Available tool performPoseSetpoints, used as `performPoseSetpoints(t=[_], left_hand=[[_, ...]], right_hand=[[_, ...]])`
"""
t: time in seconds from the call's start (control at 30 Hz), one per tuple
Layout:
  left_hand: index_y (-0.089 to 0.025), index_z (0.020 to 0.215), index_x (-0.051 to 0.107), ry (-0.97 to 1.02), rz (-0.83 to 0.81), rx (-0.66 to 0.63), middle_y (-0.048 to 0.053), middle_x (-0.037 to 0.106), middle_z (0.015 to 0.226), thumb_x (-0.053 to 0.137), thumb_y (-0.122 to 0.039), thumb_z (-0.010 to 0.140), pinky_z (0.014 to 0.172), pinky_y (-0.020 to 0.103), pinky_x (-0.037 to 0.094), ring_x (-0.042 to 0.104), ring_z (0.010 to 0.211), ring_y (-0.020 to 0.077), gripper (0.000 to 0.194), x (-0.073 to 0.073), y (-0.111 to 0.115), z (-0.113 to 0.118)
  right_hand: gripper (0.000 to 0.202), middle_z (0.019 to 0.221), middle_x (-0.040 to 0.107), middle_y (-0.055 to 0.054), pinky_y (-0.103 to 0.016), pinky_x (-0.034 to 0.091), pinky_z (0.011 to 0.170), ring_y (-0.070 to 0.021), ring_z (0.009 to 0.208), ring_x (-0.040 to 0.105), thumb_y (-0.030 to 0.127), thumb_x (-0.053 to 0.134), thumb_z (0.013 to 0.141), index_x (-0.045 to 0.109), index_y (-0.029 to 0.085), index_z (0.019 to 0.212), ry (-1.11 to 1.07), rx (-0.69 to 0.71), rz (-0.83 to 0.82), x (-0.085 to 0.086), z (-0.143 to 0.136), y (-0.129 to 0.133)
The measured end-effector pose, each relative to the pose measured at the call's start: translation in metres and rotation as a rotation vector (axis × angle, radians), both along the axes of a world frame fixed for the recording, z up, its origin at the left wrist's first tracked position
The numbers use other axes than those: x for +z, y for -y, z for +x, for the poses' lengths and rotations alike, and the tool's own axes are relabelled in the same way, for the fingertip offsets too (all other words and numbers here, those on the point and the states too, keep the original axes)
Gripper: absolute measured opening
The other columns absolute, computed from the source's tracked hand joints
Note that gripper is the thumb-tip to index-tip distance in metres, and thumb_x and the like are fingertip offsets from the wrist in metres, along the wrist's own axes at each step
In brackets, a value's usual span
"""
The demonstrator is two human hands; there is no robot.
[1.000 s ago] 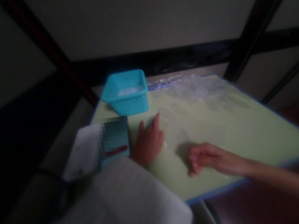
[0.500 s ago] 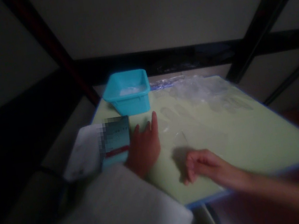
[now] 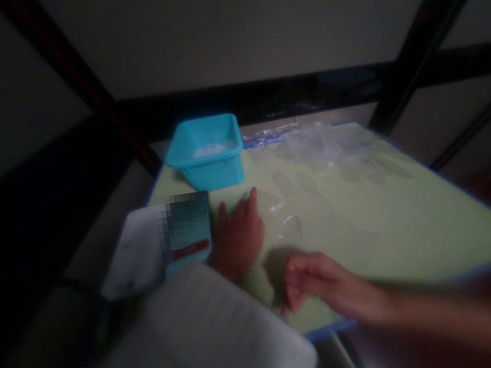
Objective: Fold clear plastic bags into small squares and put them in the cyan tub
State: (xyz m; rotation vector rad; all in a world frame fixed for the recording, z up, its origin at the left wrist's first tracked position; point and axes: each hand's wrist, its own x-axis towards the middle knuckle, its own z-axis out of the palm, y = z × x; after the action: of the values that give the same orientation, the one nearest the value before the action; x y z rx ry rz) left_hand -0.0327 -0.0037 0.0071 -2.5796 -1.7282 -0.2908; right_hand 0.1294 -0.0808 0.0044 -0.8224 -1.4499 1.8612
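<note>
My left hand (image 3: 238, 238) rests over the yellow-green tabletop, its fingers stretched forward and apart. To its right lies a thin, clear plastic piece (image 3: 297, 207) with finger-like outlines, resembling a disposable glove; its near part is hard to make out. Low at the table's front edge, my right hand (image 3: 316, 280) is closed, with its fingers curled in. Whatever those fingers hold, if anything, does not show. A teal booklet (image 3: 189, 222) with a dark red pen-like object (image 3: 191, 249) on it lies just left of my left hand.
A turquoise plastic basin (image 3: 216, 173) with whitish contents stands at the back left. Crumpled clear plastic (image 3: 325, 145) covers the back right of the table (image 3: 439, 230). A white sheet (image 3: 133, 248) lies left of the booklet. Blue edging runs around the table.
My right hand has moved left and slightly nearer, closer to my left hand. My left hand has barely shifted. The clear plastic has moved slightly on the table.
</note>
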Motion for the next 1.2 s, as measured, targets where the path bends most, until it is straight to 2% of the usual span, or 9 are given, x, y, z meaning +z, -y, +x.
performPoseSetpoints(t=[0.2, 0.47, 0.57, 0.67, 0.77, 1.03, 1.2], left_hand=[[-0.006, 0.14, 0.024, 0.063, 0.024, -0.013, 0.021, 0.045, 0.138, 0.033, -0.019, 0.092, 0.108, 0.066, 0.011, 0.033, 0.134, 0.0302, 0.051, -0.006, -0.008, 0.003], [-0.006, 0.141, 0.021, 0.141, -0.036, -0.011, 0.019, 0.038, 0.144, 0.031, -0.022, 0.093, 0.108, 0.065, 0.012, 0.027, 0.137, 0.0293, 0.051, -0.009, -0.02, 0.007], [-0.008, 0.14, 0.022, 0.18, -0.019, -0.039, 0.018, 0.04, 0.143, 0.031, -0.021, 0.092, 0.109, 0.064, 0.01, 0.03, 0.136, 0.027, 0.051, -0.01, -0.02, 0.008], [-0.012, 0.14, 0.023, 0.229, 0.012, -0.071, 0.015, 0.052, 0.133, 0.032, -0.018, 0.092, 0.112, 0.058, 0.006, 0.042, 0.129, 0.0225, 0.049, -0.01, -0.018, 0.007], [-0.014, 0.14, 0.023, 0.237, 0.022, -0.081, 0.013, 0.059, 0.125, 0.033, -0.018, 0.091, 0.113, 0.057, 0.004, 0.05, 0.122, 0.022, 0.05, -0.01, -0.018, 0.007], [-0.009, 0.14, 0.021, 0.162, 0.005, -0.068, 0.017, 0.053, 0.133, 0.032, -0.02, 0.092, 0.111, 0.061, 0.009, 0.043, 0.128, 0.0246, 0.05, -0.007, -0.018, 0.009], [-0.008, 0.141, 0.02, 0.1, 0.009, -0.071, 0.018, 0.045, 0.139, 0.03, -0.022, 0.093, 0.109, 0.063, 0.012, 0.033, 0.135, 0.0255, 0.05, -0.011, -0.02, 0.008]], right_hand=[[0.039, 0.068, 0.058, 0.0, -0.027, 0.047, 0.066, -0.0104, 0.066, 0.058, 0.053, 0.054, 0.084, 0.054, 0.016, 0.07, -0.007, 0.032, 0.005, -0.002, -0.003, -0.002], [0.043, 0.067, 0.058, 0.0, -0.027, 0.048, 0.066, -0.0103, 0.063, 0.056, 0.058, 0.057, 0.08, 0.054, 0.016, 0.07, -0.025, 0.013, -0.044, -0.001, -0.003, -0.002], [0.044, 0.067, 0.058, 0.0, -0.026, 0.047, 0.064, -0.0099, 0.062, 0.056, 0.059, 0.058, 0.079, 0.054, 0.016, 0.069, -0.022, 0.004, -0.047, 0.0, -0.004, -0.002], [0.045, 0.066, 0.058, -0.001, -0.025, 0.047, 0.064, -0.0099, 0.062, 0.056, 0.06, 0.058, 0.079, 0.054, 0.016, 0.069, -0.017, -0.003, -0.028, 0.001, -0.006, -0.002], [0.042, 0.066, 0.058, 0.0, -0.027, 0.048, 0.065, -0.0104, 0.063, 0.056, 0.057, 0.057, 0.081, 0.054, 0.017, 0.07, -0.006, -0.001, -0.018, 0.001, -0.007, -0.002], [0.028, 0.068, 0.056, 0.001, -0.03, 0.049, 0.068, -0.0113, 0.064, 0.056, 0.044, 0.058, 0.081, 0.053, 0.018, 0.071, -0.045, -0.006, -0.051, -0.002, -0.014, -0.005], [0.025, 0.066, 0.055, 0.001, -0.032, 0.05, 0.068, -0.0115, 0.061, 0.056, 0.041, 0.059, 0.078, 0.052, 0.018, 0.07, -0.099, -0.06, -0.118, -0.007, -0.021, -0.008]])
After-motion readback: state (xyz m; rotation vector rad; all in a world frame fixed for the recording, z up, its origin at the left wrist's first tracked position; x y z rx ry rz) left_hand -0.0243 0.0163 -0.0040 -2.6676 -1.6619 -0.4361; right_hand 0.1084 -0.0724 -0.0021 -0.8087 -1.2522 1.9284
